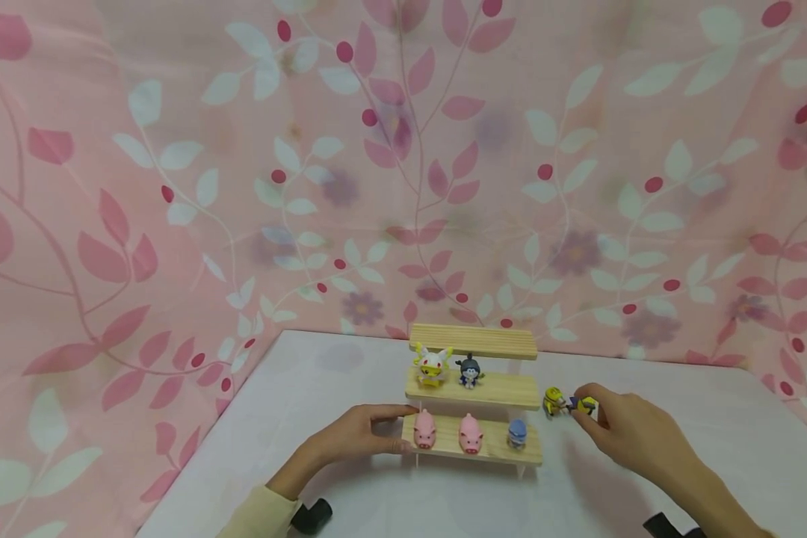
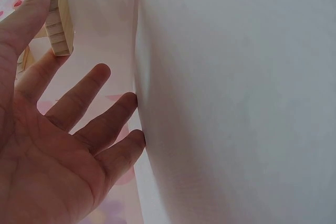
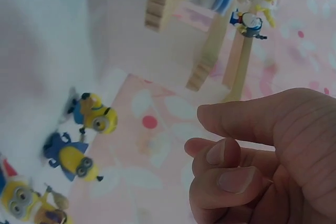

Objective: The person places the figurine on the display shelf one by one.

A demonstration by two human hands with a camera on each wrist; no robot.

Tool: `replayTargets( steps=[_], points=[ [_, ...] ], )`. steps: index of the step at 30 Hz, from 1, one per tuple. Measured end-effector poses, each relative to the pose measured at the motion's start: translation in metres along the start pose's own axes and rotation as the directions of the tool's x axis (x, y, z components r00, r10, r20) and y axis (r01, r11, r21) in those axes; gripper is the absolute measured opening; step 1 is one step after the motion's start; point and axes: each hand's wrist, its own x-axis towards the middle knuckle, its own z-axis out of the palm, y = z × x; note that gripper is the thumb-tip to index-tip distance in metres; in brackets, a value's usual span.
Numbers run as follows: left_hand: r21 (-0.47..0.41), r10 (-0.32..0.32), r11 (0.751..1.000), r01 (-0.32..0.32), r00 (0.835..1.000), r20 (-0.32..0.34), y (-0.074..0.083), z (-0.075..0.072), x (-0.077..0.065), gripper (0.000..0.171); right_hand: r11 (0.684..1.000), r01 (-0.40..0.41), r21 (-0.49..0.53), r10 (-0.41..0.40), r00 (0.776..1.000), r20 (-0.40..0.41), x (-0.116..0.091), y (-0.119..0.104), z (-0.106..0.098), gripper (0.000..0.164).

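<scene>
A three-tier wooden display stand (image 1: 507, 392) is on the white table. My left hand (image 1: 356, 435) pinches the left end of its lowest board between thumb and index finger; the other fingers (image 2: 107, 124) are spread beside it. Two pink pig figurines (image 1: 471, 435) and a blue figurine (image 1: 517, 433) occupy that board. On the middle board are a white-and-yellow figurine (image 1: 432, 368) and a dark-capped figurine (image 1: 469, 372). My right hand (image 1: 635, 430), its fingers loosely curled around nothing, hovers by several yellow minion figurines (image 3: 73, 158) right of the stand.
The stand's top board (image 1: 474, 341) bears no figurine. Behind the white table (image 1: 323, 381) hangs a pink floral cloth (image 1: 403, 187). Clear supports (image 1: 521, 471) hold up the stand.
</scene>
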Motion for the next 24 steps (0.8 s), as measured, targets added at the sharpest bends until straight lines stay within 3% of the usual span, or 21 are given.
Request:
replayTargets(
  steps=[15,24],
  points=[
    [0.012,0.007,1.0,-0.007,1.0,-0.002,-0.001,0.0,0.001,0.053,0.997,-0.081,-0.001,0.081,0.99,0.114,-0.007,0.038,0.009,0.035],
    [0.01,0.01,1.0,-0.01,1.0,0.003,-0.002,0.0,0.001,0.054,0.993,-0.12,-0.005,0.12,0.983,0.14,-0.011,0.059,0.01,0.042]
  ],
)
